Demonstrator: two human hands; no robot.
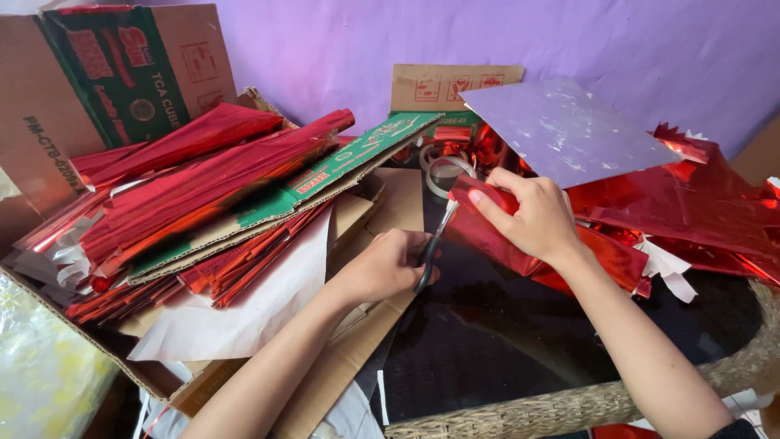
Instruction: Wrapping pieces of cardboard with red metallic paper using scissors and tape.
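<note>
Item: red foil roll, lying on the dark desk, pinned by my right hand. My left hand grips scissors, blades at the foil's end. Step: cutting. Next needs a steady snip.

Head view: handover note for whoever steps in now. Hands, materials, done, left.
Left hand: grips black-handled scissors, blades at the end of the folded red foil piece.
Right hand: presses that piece onto the dark glass table.
Done: a heap of folded red foil pieces lies on cardboard, left.
Left: loose red foil sheets and a silver sheet on the right, tape rolls behind. How far the cut has gone is hidden.
</note>
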